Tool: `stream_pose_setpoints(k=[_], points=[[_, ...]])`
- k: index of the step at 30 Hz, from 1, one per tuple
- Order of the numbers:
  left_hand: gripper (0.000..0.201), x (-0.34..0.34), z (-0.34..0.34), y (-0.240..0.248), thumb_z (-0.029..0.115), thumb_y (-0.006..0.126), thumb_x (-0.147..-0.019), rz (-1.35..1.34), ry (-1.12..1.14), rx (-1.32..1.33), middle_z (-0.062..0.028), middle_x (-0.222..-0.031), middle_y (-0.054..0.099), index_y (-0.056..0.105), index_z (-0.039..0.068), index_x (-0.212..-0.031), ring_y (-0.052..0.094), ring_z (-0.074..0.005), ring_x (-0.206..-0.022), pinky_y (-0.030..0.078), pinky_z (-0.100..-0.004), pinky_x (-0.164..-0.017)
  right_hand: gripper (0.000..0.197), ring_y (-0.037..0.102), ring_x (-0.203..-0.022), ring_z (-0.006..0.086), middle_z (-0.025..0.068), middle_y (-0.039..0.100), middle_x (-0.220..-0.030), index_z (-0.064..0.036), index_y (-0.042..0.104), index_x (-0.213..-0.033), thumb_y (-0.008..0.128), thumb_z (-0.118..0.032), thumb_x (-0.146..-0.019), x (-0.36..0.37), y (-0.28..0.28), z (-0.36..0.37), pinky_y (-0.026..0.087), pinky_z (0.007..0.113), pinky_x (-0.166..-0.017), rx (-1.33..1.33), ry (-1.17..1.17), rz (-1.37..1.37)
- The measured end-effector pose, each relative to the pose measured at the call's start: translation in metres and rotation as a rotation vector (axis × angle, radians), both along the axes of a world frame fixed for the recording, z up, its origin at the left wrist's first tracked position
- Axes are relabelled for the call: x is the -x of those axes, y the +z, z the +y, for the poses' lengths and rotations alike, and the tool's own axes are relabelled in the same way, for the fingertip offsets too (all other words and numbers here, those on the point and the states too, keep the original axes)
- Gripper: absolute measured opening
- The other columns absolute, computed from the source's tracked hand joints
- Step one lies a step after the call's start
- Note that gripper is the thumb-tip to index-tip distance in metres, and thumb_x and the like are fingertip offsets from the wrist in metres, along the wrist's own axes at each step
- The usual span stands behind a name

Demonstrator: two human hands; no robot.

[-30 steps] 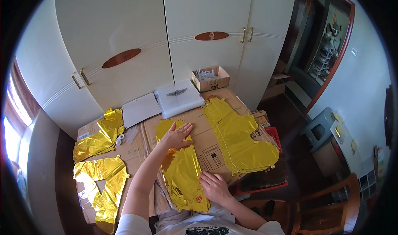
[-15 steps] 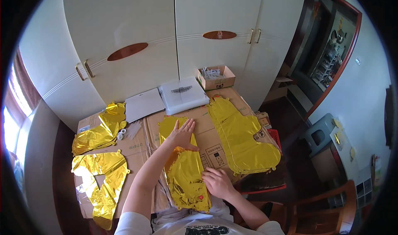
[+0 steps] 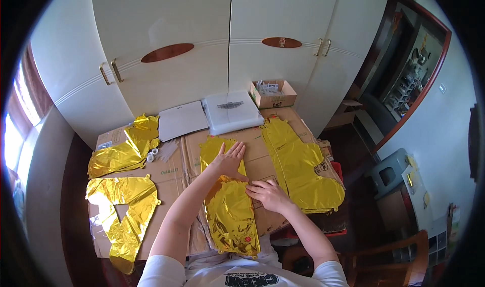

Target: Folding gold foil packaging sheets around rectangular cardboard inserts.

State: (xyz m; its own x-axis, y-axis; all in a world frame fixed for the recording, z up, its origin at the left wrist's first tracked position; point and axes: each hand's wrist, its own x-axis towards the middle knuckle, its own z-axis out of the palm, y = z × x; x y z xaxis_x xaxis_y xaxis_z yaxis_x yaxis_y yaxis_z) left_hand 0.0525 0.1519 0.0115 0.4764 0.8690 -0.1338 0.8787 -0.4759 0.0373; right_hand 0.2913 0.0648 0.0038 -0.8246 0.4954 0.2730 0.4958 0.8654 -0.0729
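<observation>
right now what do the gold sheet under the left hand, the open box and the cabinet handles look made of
Gold sheet: probably thin metallized plastic film, glossy, from its bright glints and fine wrinkles.
Open box: seemingly cardboard, dull tan, with thin, flat printed walls.
Cabinet handles: likely metal, brass-coloured and shiny, from their highlights; coated plastic is possible.

Gold foil (image 3: 230, 203) is gleaming; brown cardboard (image 3: 166, 191) is looking matt.
From where I am standing, the foil is showing creased, mirror-like glints; the white package (image 3: 231, 119) is shining like smooth plastic; the wardrobe doors (image 3: 278, 72) are looking smooth, their handles (image 3: 116, 70) glinting like metal.
</observation>
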Motion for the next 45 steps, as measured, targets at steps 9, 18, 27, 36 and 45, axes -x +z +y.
stream_pose_setpoints(k=[9, 18, 27, 36, 45], points=[[0.140, -0.002, -0.002, 0.008, 0.087, 0.061, -0.061, -0.006, 0.015, 0.041, -0.0154, -0.163, 0.009, 0.008, -0.002, -0.154, 0.008, -0.0259, -0.151, 0.009, -0.0568, -0.120, 0.034, 0.049, -0.131, 0.0154, -0.0043, 0.062, -0.133, -0.0169, 0.070, -0.118, 0.052, -0.012, -0.089, -0.013, 0.006, -0.019, 0.039, 0.039, -0.099, 0.023, 0.061, -0.033], [0.141, -0.002, -0.001, 0.007, 0.088, 0.060, -0.060, -0.011, 0.019, 0.047, -0.0155, -0.163, 0.009, 0.007, -0.002, -0.154, 0.007, -0.0262, -0.151, 0.008, -0.0566, -0.120, 0.034, 0.050, -0.129, 0.0147, -0.0047, 0.064, -0.129, -0.0178, 0.070, -0.116, 0.055, -0.010, -0.086, -0.019, 0.008, -0.036, 0.040, 0.039, -0.095, -0.001, 0.093, -0.028], [0.141, -0.001, -0.001, 0.006, 0.089, 0.059, -0.060, -0.010, 0.012, 0.043, -0.0156, -0.163, 0.008, 0.007, -0.002, -0.154, 0.007, -0.0265, -0.151, 0.008, -0.0568, -0.120, 0.036, 0.053, -0.126, 0.0147, -0.0043, 0.063, -0.130, -0.0186, 0.070, -0.116, 0.056, -0.009, -0.084, -0.027, 0.009, -0.053, 0.040, 0.037, -0.094, 0.046, 0.096, -0.009], [0.140, -0.002, 0.001, 0.003, 0.092, 0.053, -0.060, 0.038, 0.025, 0.008, -0.0162, -0.162, 0.012, 0.011, -0.003, -0.154, 0.008, -0.0267, -0.151, 0.006, -0.0567, -0.120, 0.032, 0.057, -0.116, 0.0147, -0.0022, 0.065, -0.127, -0.0149, 0.072, -0.112, 0.054, -0.011, -0.086, -0.027, 0.009, -0.057, 0.039, 0.036, -0.098, 0.084, 0.087, 0.041], [0.112, 0.009, 0.020, 0.000, 0.082, 0.038, -0.081, 0.011, 0.093, -0.001, -0.0110, -0.162, 0.018, 0.015, 0.001, -0.155, 0.010, -0.0228, -0.151, 0.005, -0.0549, -0.120, 0.033, 0.058, -0.108, 0.0157, -0.0028, 0.067, -0.123, -0.0157, 0.073, -0.111, 0.056, -0.010, -0.084, -0.026, 0.010, -0.058, 0.039, 0.036, -0.101, 0.068, 0.074, 0.052]])
